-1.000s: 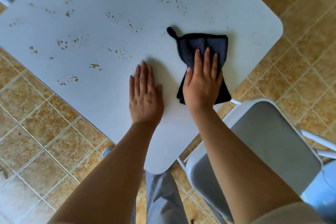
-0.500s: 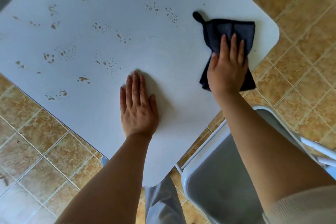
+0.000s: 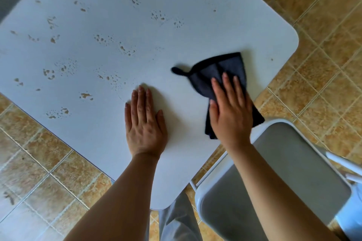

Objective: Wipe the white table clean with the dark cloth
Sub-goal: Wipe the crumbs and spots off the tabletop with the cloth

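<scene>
The white table (image 3: 176, 31) fills the upper view, seen corner-on. Several patches of water drops and brownish spots (image 3: 66, 68) lie across its left and far parts. A dark cloth (image 3: 221, 68) with a small loop at its left corner lies near the table's right edge, partly overhanging it. My right hand (image 3: 231, 109) presses flat on the cloth, fingers together and extended. My left hand (image 3: 145, 121) rests flat on the bare table to the left of the cloth, palm down, holding nothing.
A grey folding chair (image 3: 274, 182) with a white frame stands close at the lower right, beside the table's near corner. Tan floor tiles (image 3: 39, 172) surround the table. My grey trouser leg (image 3: 176, 221) shows below the table corner.
My right hand slid the cloth out to the table's right corner, then back toward the middle and nearer to me. My left hand stayed flat in the same spot.
</scene>
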